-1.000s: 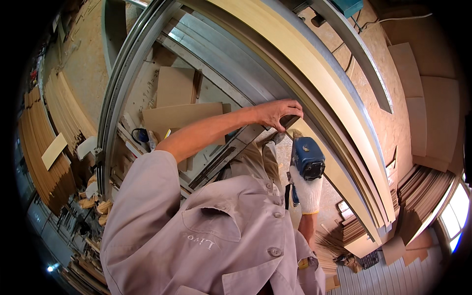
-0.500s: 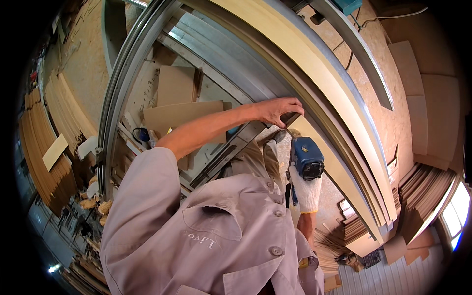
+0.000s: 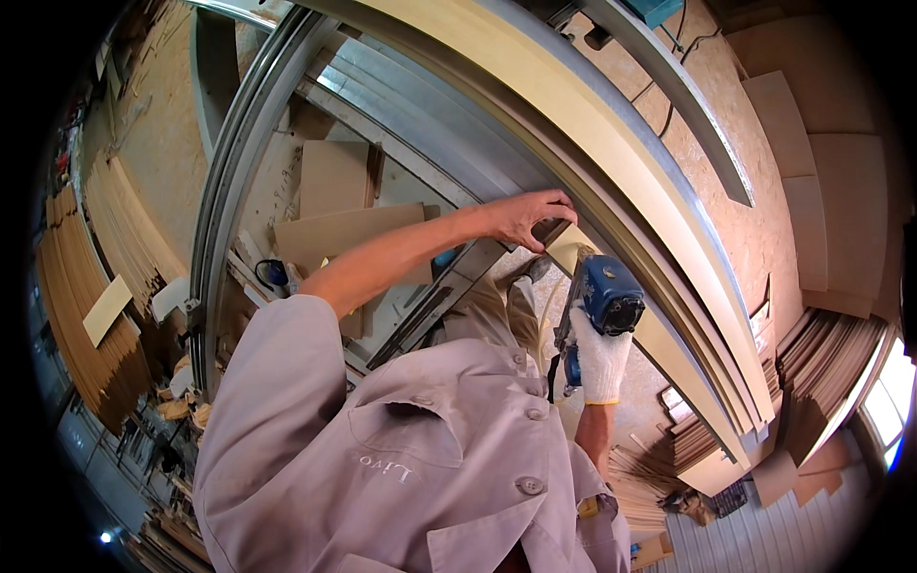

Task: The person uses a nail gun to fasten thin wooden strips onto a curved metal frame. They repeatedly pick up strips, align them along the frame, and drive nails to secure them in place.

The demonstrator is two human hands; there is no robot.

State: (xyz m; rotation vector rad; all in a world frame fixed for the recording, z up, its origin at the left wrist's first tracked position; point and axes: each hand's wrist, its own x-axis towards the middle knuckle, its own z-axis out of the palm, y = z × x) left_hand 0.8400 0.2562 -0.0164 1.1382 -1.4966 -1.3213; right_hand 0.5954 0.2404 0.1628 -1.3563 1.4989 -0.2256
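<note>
Bare, my left hand (image 3: 531,218) is closed over the near corner of a pale yellow board (image 3: 659,349), thumb and fingers pinching its end. My right hand (image 3: 602,358), in a white knit glove, grips a blue nail gun (image 3: 612,292) by its handle. The tool's nose is down at the board's face, close to my left fingers; whether it touches is hard to tell. Along its far side, the board lies against a long stack of similar strips (image 3: 630,172).
A metal frame rail (image 3: 224,181) curves along the left. Cardboard pieces (image 3: 334,180) lie inside the frame. Bundles of brown strips (image 3: 100,353) stand at far left, with more strips (image 3: 826,363) at right. A grey metal beam (image 3: 693,119) crosses the upper right.
The nail gun and my gloved right hand have shifted slightly to the right, along the board. My left hand keeps its hold at the board's end. The view has shifted a little.
</note>
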